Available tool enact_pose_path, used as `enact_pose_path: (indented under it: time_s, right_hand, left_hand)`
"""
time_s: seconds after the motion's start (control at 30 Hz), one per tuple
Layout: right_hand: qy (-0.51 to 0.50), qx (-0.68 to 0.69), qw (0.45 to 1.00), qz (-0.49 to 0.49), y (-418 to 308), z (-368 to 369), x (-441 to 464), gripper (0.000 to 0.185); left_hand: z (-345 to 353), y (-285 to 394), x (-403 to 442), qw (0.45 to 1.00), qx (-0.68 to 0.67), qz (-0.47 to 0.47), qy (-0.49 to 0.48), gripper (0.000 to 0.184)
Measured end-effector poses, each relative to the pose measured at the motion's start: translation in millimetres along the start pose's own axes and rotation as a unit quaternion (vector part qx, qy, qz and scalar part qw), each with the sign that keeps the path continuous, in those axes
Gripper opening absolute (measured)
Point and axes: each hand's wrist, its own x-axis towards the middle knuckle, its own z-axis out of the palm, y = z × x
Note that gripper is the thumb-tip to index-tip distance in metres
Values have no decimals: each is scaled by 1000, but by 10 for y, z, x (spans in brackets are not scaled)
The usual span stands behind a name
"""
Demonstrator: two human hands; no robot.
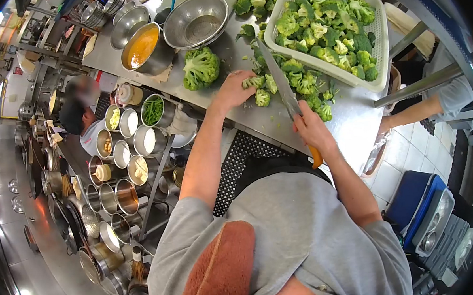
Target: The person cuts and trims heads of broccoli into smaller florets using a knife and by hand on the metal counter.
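Observation:
My right hand (311, 126) grips the orange handle of a long kitchen knife (279, 78), whose blade points away from me over the metal table. To its left, the fingers of my left hand (235, 91) are curled against a broccoli piece (253, 82) on the tabletop. One small floret (262, 98) lies just beside those fingertips. Right of the blade spreads a pile of cut broccoli florets (305, 82). A large uncut broccoli head (201, 68) rests left of my left hand.
A white plastic basket (383, 48) full of broccoli stands at the right. Beyond the broccoli head are a pot of orange liquid (141, 47) and a steel colander (197, 20). Several metal containers (129, 122) line the left. Two other people are nearby, one at each side.

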Motion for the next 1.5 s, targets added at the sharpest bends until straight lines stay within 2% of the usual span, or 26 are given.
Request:
enact_pose_path:
  time_s: [0.07, 0.1, 0.2, 0.27, 0.4, 0.47, 0.5, 0.57, 0.6, 0.67, 0.77, 0.87, 1.0, 1.07, 1.17, 1.4, 1.47, 1.5]
  right_hand:
    - [-4, 8, 1000, -1, 47, 25, 31, 22]
    - [-8, 6, 1000, -1, 57, 30, 24, 22]
    - [-4, 6, 1000, 8, 77, 32, 26, 21]
    - [1, -5, 1000, -7, 99, 22, 6, 21]
    - [-2, 3, 1000, 6, 66, -5, -25, 19]
    - [4, 21, 1000, 11, 112, -2, -43, 17]
    - [5, 22, 1000, 16, 119, 6, -57, 17]
    - [8, 2, 1000, 7, 108, 10, -57, 16]
    - [8, 0, 1000, 9, 107, 21, -57, 16]
    - [-2, 1, 1000, 11, 102, 49, -51, 15]
    - [0, 5, 1000, 7, 76, 88, -48, 17]
    - [-5, 37, 998, 52, 35, 100, -66, 20]
    - [12, 41, 998, 39, 26, 75, -99, 22]
    - [17, 52, 997, 53, 22, 61, -91, 24]
    - [24, 60, 996, 54, 26, 42, -110, 25]
    - [28, 71, 996, 37, 51, 40, -135, 25]
    - [-11, 78, 995, 55, 69, 18, -122, 49]
    - [-11, 78, 995, 54, 67, 18, -127, 49]
  left_hand:
    - [-61, 43, -11, 996, -60, -34, -59, 41]
    - [-40, 29, -28, 996, -62, -37, -57, 41]
    - [-2, 24, -20, 998, -24, 11, -63, 34]
    - [17, 65, -9, 991, 40, 109, -66, 31]
    - [181, -18, -63, 986, 77, 146, -27, 29]
    - [264, -40, -184, 993, -26, 89, 68, 28]
    - [341, -67, -215, 994, -29, 88, 64, 28]
    - [517, -93, -229, 976, -75, 36, 199, 25]
    - [566, -49, -226, 976, -78, 35, 199, 25]
    - [656, 43, -217, 945, -105, -45, 307, 23]
    - [772, 28, -97, 927, -94, -71, 358, 20]
    - [699, -2, -35, 934, -69, -58, 347, 19]
    - [610, 8, 58, 944, -31, -64, 323, 27]
    - [579, 45, 104, 946, -5, -118, 302, 29]
    - [598, 22, 163, 947, 14, -129, 295, 30]
    - [627, 34, 122, 949, 15, -105, 298, 31]
    - [623, 58, 109, 947, 20, -102, 305, 30]
    - [631, 70, 94, 947, 21, -102, 305, 30]
